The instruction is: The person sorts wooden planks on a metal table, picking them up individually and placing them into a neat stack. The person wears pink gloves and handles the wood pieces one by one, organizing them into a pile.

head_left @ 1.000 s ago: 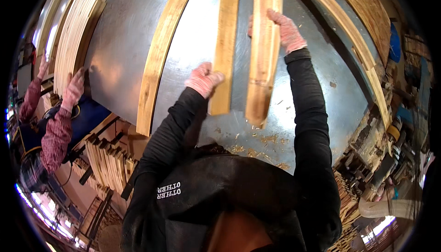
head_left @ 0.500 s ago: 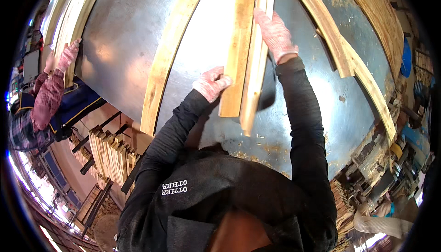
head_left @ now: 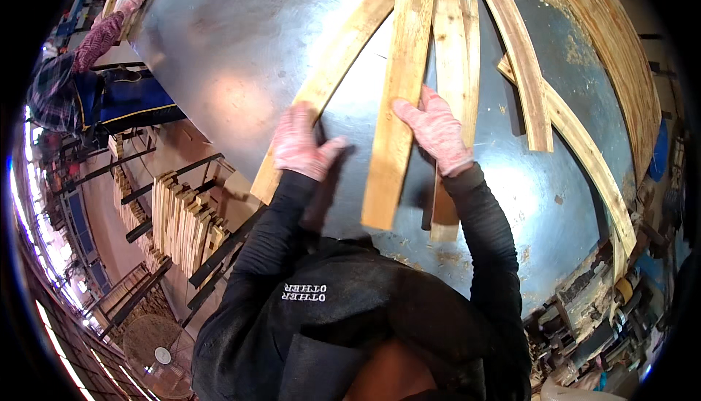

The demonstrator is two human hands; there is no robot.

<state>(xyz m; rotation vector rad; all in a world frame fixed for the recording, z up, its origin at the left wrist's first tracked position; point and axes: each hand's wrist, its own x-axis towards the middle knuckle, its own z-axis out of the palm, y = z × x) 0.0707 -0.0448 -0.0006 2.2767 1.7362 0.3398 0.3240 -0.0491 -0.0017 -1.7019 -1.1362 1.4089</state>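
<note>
My left hand, in a pale reddish glove, lies over the left wooden strip, its fingers stretched out and the thumb apart. My right hand, gloved alike, grips the right edge of the middle wooden strip, thumb on top and fingers partly hidden. This middle strip points toward me and overlaps the left one at the far end. Just right of it, two lighter strips lie close together, partly under my right hand and forearm.
A metal tabletop carries everything. Two curved wooden strips cross at the right, beside a large curved wooden panel. At the far left a co-worker's gloved hand touches more strips. Stacked wood stands on a rack lower left; machinery lower right.
My left hand has left the middle strip for the left strip, which has shifted and turned. My right hand has come nearer and moved from the strips at right to the middle strip.
</note>
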